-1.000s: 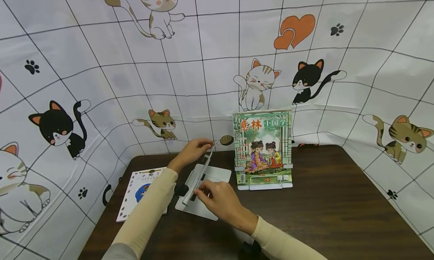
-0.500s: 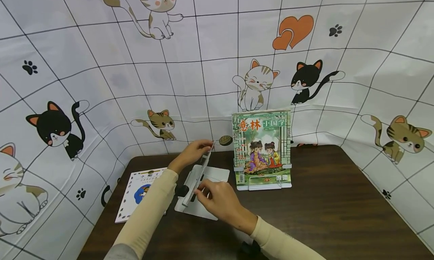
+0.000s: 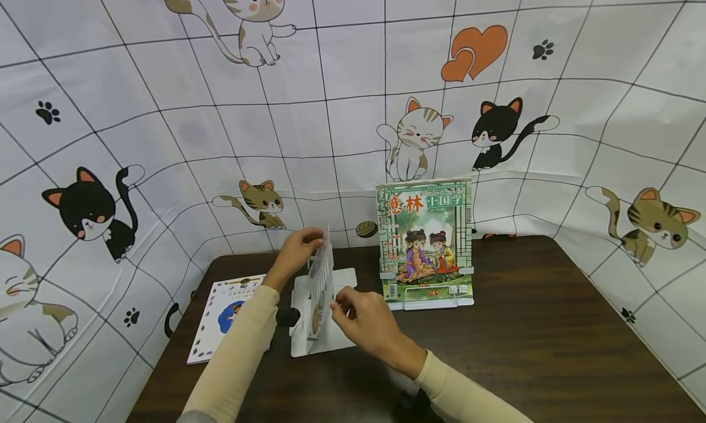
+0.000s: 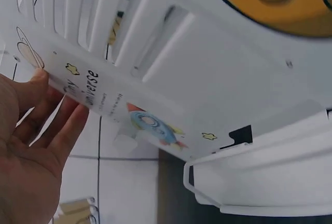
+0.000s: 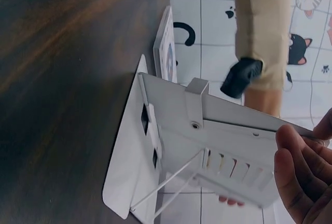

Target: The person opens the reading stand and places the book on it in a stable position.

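A white book stand [image 3: 321,288] stands on the table with its panel raised from its flat base [image 3: 339,334]. My left hand [image 3: 294,255] pinches the panel's upper far edge. In the left wrist view the left hand's thumb [image 4: 32,86] lies on the printed face [image 4: 155,125], which carries slots, a rocket and lettering. My right hand [image 3: 369,325] pinches the panel's near side edge. From the right wrist view, the right hand [image 5: 306,167] grips that edge, and the panel's back shows thin wire struts [image 5: 171,177] running down to the base.
A magazine [image 3: 427,239] with a green cover leans upright on another stand [image 3: 436,304] at the back. A white book [image 3: 212,319] lies flat left of my left forearm. Cat-printed cloth [image 3: 331,135] surrounds the dark wooden table [image 3: 524,325] behind and at the sides.
The book stand has turned, so more of its panel's printed face shows. My left hand has moved left with the panel's top; my right hand has shifted slightly right.
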{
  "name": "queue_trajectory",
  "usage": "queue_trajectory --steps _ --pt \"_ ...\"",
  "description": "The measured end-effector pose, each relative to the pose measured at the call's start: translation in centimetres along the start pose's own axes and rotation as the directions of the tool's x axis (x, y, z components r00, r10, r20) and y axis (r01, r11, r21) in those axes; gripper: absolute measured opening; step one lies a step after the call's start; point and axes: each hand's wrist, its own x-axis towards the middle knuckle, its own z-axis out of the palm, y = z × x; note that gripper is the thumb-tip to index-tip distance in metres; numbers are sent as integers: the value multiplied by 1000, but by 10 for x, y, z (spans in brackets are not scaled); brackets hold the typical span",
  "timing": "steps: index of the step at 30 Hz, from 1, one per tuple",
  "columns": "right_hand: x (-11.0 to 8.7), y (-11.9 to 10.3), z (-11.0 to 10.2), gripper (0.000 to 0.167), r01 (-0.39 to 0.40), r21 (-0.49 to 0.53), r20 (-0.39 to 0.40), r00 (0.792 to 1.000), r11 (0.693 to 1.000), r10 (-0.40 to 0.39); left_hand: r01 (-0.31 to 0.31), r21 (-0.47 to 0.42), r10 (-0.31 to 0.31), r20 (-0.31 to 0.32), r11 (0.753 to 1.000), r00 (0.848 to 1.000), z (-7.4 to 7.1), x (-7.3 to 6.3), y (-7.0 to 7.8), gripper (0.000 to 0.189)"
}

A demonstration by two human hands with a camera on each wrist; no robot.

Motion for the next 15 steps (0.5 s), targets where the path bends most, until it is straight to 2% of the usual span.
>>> queue_trajectory --steps 5,10,15 --pt "3 8 -5 6 -63 24 -15 998 998 63 72 -20 -73 -58 997 996 -10 -9 -10 38" --pt "7 20 -9 10 -105 49 -31 994 993 106 140 -40 -144 -112 989 983 -19 -16 -20 39" --pt "18 37 -12 11 -139 -29 -64 988 990 137 182 -70 -192 -181 981 965 -29 -25 -30 38"
